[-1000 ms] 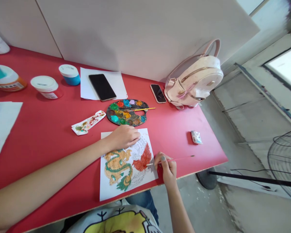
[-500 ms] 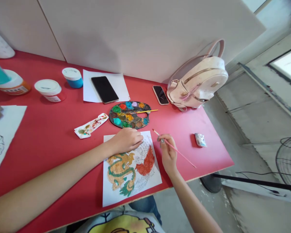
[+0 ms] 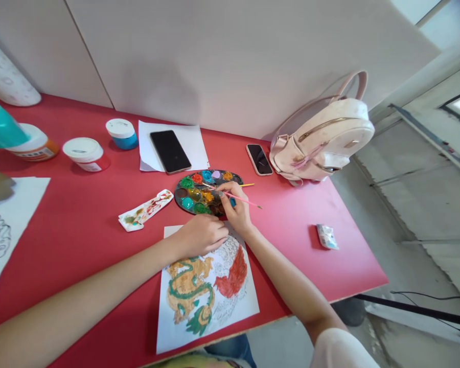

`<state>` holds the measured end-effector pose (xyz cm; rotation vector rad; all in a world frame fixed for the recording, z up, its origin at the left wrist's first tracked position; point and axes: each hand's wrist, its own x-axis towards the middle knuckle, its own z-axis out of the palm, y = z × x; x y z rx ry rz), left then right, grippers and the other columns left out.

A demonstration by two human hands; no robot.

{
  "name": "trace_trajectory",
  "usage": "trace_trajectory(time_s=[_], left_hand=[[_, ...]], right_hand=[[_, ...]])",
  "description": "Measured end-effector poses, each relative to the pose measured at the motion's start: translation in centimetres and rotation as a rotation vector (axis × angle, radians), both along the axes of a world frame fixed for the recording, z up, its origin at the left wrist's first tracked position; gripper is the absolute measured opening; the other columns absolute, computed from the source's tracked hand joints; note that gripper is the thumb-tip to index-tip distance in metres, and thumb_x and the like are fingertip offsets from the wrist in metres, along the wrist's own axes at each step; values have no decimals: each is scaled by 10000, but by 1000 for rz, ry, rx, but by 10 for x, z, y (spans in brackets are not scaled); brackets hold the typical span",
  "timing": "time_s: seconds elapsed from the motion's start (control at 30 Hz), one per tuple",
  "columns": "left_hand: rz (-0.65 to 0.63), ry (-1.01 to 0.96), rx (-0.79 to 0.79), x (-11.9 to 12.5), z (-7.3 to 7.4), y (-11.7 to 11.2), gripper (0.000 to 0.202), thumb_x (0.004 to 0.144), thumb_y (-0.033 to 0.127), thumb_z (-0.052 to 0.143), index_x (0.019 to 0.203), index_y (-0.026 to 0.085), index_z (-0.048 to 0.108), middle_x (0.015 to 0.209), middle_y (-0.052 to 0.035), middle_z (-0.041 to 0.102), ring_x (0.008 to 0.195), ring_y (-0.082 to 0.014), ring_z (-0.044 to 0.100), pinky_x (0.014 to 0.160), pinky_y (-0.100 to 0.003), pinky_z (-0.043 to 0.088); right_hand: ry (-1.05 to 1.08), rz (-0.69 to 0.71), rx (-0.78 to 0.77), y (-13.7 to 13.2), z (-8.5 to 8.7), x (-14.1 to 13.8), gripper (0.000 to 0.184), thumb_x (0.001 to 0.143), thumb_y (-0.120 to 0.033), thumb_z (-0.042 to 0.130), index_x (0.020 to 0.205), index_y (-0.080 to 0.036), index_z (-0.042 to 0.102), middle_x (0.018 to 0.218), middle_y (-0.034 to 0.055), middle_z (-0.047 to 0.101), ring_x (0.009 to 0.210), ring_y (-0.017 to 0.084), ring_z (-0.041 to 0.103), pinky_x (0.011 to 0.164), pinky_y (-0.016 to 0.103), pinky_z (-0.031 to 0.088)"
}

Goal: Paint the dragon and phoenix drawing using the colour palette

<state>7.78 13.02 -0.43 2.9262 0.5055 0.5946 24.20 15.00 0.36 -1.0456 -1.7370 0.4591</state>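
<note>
My right hand (image 3: 235, 209) pinches a thin pink paintbrush (image 3: 243, 199) over the paint palette (image 3: 182, 204), its tip among the paint wells near the red and blue. The palette holds several colours, and a second brush with a yellow handle (image 3: 248, 185) lies across it, partly hidden. Resting on the top of the drawing sheet (image 3: 230, 317) is my left hand (image 3: 205, 236), its fingers curled under; whether anything is in them is hidden. The sheet carries a partly painted picture in orange, green and red, with bare line work beside the red.
Left of the palette lies a paint-stained white strip (image 3: 145, 210). Paint jars (image 3: 85, 153) stand at the left, near another line drawing (image 3: 3, 235). A black phone (image 3: 170, 152) lies on white paper; a smaller phone (image 3: 259, 159), a pink backpack (image 3: 325, 143) and a small packet (image 3: 327, 236) are rightward.
My right hand has moved up and left with the pink paintbrush, from beside the sheet to over the palette. My left hand stays on the sheet; the view has shifted slightly.
</note>
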Motion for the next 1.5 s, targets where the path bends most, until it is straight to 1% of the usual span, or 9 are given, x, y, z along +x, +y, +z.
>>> trace_trajectory(time_s=[0.13, 0.3, 0.43, 0.63, 0.73, 0.87, 1.0, 1.17, 1.5], left_hand=[[-5, -12, -14, 0, 1, 0, 256, 998, 276, 517, 781, 199, 630, 722, -15, 658, 692, -167, 569, 672, -339, 387], [-10, -21, -24, 0, 3, 1, 245, 995, 258, 518, 792, 196, 639, 733, -18, 666, 703, -172, 575, 677, -340, 387], [-15, -35, -13, 0, 3, 1, 249, 997, 247, 510, 788, 193, 634, 732, -15, 666, 695, -166, 570, 671, -337, 385], [-1, 15, -19, 0, 2, 0, 244, 994, 265, 518, 790, 196, 632, 736, -13, 667, 716, -164, 582, 686, -330, 395], [2, 5, -10, 0, 2, 0, 215, 980, 255, 540, 798, 194, 635, 764, -19, 684, 740, -171, 599, 689, -332, 401], [-7, -9, -24, 0, 2, 1, 231, 982, 253, 536, 777, 193, 625, 734, -16, 669, 713, -169, 587, 683, -331, 399], [-9, -13, -25, 0, 2, 1, 232, 987, 254, 529, 783, 193, 622, 743, -18, 672, 715, -170, 584, 681, -336, 390], [-17, -24, -51, -1, 2, 1, 239, 993, 247, 520, 782, 194, 619, 739, -20, 670, 704, -168, 571, 678, -334, 377], [-2, -9, -41, 0, 2, 0, 238, 994, 254, 528, 783, 194, 621, 739, -17, 667, 710, -167, 574, 681, -335, 380]], right_hand=[[-48, 11, -7, -3, 4, 2, 258, 1076, -272, 428, 1049, -237, 683, 1007, 66, 731, 970, 229, 654, 896, 378, 498], [-93, 43, -33, -1, 5, 1, 309, 1081, -293, 423, 1112, -261, 729, 1094, 66, 767, 1035, 246, 673, 967, 421, 502], [-93, 32, -26, 1, 3, 2, 310, 1075, -271, 440, 1106, -260, 748, 1076, 59, 783, 1023, 243, 675, 951, 415, 517], [-73, 26, 27, -1, 5, 1, 294, 1077, -241, 456, 1087, -255, 749, 1047, 53, 791, 997, 232, 667, 927, 400, 515], [-107, 51, 12, -2, 6, 0, 306, 1079, -257, 447, 1084, -265, 753, 1050, 49, 793, 1014, 236, 663, 929, 405, 519], [-93, 14, -14, -1, 5, 1, 323, 1082, -290, 438, 1077, -265, 759, 1046, 59, 789, 1013, 245, 673, 946, 420, 522], [-117, 51, -13, 0, 3, 1, 316, 1082, -278, 437, 1121, -270, 751, 1083, 55, 786, 1038, 243, 661, 950, 414, 520], [-85, 10, -11, 0, 3, 1, 327, 1083, -288, 433, 1099, -267, 759, 1065, 55, 786, 1024, 242, 671, 961, 417, 524], [-83, 37, -35, 0, 4, 1, 328, 1085, -292, 438, 1093, -273, 765, 1058, 51, 789, 1038, 233, 678, 953, 400, 532]])
